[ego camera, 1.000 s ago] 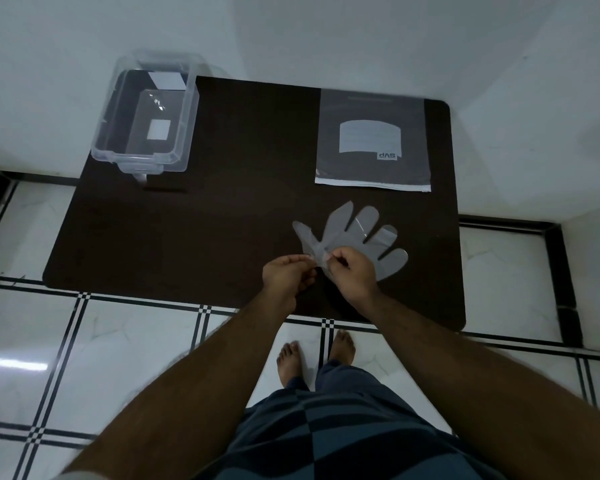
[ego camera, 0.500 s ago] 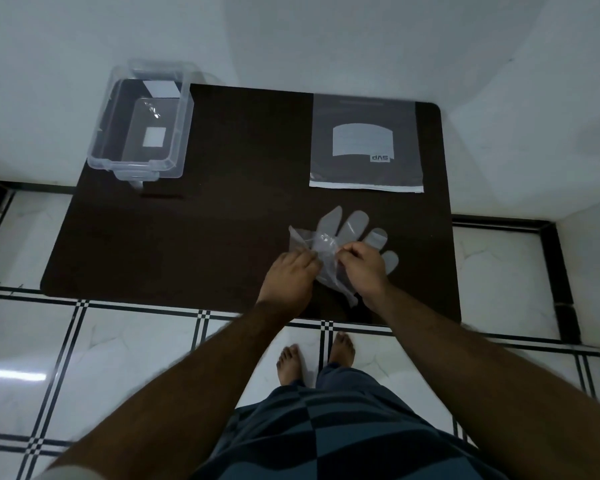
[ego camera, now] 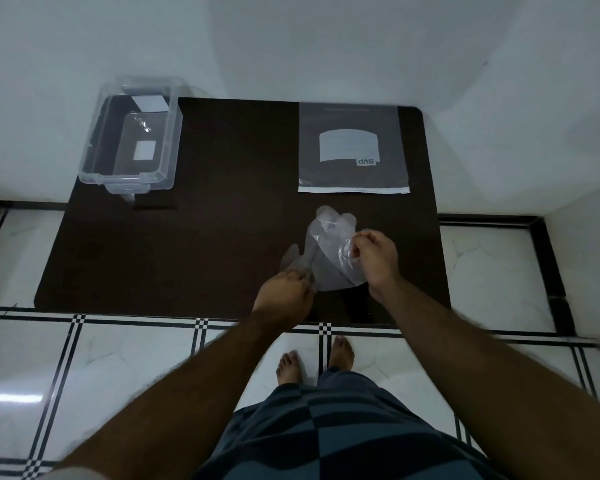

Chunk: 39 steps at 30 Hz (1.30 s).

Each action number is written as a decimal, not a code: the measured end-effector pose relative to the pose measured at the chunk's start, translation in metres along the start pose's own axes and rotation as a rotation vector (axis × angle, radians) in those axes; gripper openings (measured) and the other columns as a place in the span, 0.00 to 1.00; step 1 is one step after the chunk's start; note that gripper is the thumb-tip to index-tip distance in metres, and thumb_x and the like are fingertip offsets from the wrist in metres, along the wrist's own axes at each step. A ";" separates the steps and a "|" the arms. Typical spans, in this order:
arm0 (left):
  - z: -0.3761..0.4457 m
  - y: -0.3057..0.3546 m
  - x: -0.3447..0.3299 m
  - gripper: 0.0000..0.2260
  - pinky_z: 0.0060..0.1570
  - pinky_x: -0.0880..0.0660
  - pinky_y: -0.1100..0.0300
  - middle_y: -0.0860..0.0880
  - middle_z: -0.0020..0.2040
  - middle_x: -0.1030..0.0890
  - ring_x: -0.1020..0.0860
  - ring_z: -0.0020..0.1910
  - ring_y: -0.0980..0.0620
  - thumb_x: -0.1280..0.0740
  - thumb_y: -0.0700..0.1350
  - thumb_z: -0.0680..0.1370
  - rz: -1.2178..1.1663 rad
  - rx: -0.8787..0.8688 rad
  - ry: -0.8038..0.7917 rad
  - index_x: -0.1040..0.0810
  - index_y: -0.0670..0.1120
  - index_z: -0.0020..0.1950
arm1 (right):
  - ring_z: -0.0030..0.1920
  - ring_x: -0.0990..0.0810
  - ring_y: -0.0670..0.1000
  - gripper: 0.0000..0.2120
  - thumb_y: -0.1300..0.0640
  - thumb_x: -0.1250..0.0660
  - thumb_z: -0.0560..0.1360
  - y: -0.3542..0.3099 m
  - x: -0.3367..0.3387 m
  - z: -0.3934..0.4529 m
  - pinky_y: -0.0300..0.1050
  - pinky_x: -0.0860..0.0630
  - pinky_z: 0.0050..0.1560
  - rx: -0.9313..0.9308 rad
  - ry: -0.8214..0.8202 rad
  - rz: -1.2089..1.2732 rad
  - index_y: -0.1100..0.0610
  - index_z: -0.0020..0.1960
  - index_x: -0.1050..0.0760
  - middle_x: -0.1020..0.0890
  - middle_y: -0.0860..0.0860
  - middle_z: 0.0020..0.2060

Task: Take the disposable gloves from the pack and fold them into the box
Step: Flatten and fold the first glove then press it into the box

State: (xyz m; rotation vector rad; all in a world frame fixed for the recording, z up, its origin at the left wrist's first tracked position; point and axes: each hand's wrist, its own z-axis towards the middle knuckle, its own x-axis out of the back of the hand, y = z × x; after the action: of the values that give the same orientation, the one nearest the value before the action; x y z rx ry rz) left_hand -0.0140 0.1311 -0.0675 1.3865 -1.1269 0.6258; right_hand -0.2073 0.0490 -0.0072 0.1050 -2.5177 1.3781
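Observation:
A clear disposable glove [ego camera: 329, 252] lies crumpled near the front of the dark table [ego camera: 205, 237], its fingers doubled over. My left hand [ego camera: 284, 297] pinches the glove's lower left edge. My right hand [ego camera: 374, 259] is shut on its right side, lifted slightly off the table. The glove pack [ego camera: 354, 147], a flat grey pouch with a pale label, lies at the back right. A clear plastic box [ego camera: 132, 133] stands open at the back left corner, with a white label and something clear inside.
White walls close in behind and to the right of the table. The tiled floor with black lines lies below the front edge, where my bare feet [ego camera: 314, 358] stand.
The glove lay flat with fingers spread a second ago; both hands have folded it over. My right hand moved up and right, my left hand stayed at the lower edge.

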 end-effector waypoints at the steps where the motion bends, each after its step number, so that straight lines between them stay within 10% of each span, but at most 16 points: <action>1: -0.001 0.000 0.000 0.19 0.58 0.22 0.52 0.51 0.56 0.17 0.20 0.53 0.52 0.43 0.56 0.86 0.011 0.000 0.002 0.15 0.51 0.56 | 0.44 0.21 0.49 0.06 0.63 0.34 0.78 -0.003 0.002 0.000 0.45 0.23 0.46 -0.006 0.005 0.001 0.63 0.50 0.18 0.19 0.51 0.41; 7: 0.002 0.014 0.017 0.22 0.43 0.29 0.57 0.53 0.37 0.20 0.23 0.35 0.53 0.42 0.57 0.86 -0.098 0.149 0.178 0.21 0.49 0.39 | 0.45 0.21 0.49 0.06 0.61 0.33 0.80 -0.014 0.011 0.004 0.48 0.22 0.52 0.022 -0.008 -0.025 0.61 0.51 0.18 0.19 0.51 0.42; 13: 0.036 0.021 0.031 0.09 0.56 0.21 0.53 0.49 0.57 0.17 0.18 0.55 0.49 0.36 0.42 0.85 -0.152 0.136 0.046 0.17 0.46 0.60 | 0.46 0.22 0.49 0.06 0.60 0.33 0.81 -0.028 0.020 0.011 0.44 0.24 0.47 0.062 -0.033 -0.062 0.59 0.49 0.18 0.19 0.52 0.44; 19: 0.047 0.023 0.023 0.17 0.73 0.31 0.49 0.46 0.72 0.23 0.28 0.73 0.45 0.33 0.50 0.84 0.037 0.000 -0.168 0.21 0.47 0.71 | 0.47 0.21 0.50 0.07 0.59 0.33 0.82 -0.041 0.027 0.016 0.45 0.23 0.47 0.051 -0.055 -0.059 0.62 0.51 0.18 0.17 0.55 0.46; 33: 0.054 0.039 0.024 0.20 0.68 0.26 0.45 0.47 0.72 0.25 0.28 0.71 0.44 0.33 0.55 0.82 0.139 0.074 -0.212 0.23 0.48 0.71 | 0.46 0.19 0.50 0.07 0.58 0.32 0.80 -0.152 0.060 0.027 0.46 0.21 0.47 0.300 -0.039 -0.033 0.57 0.44 0.18 0.17 0.55 0.45; 39: 0.074 0.051 0.062 0.18 0.62 0.26 0.59 0.49 0.67 0.18 0.20 0.68 0.46 0.30 0.50 0.83 -0.379 0.275 0.057 0.21 0.48 0.72 | 0.42 0.21 0.51 0.10 0.60 0.31 0.78 -0.193 0.070 0.029 0.49 0.22 0.45 0.389 -0.182 -0.251 0.68 0.46 0.20 0.19 0.56 0.39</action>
State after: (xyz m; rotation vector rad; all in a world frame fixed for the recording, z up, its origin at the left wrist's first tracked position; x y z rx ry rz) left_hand -0.0537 0.0524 -0.0035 1.7518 -0.7219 0.5526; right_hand -0.2439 -0.0755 0.1542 0.6246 -2.2352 1.7937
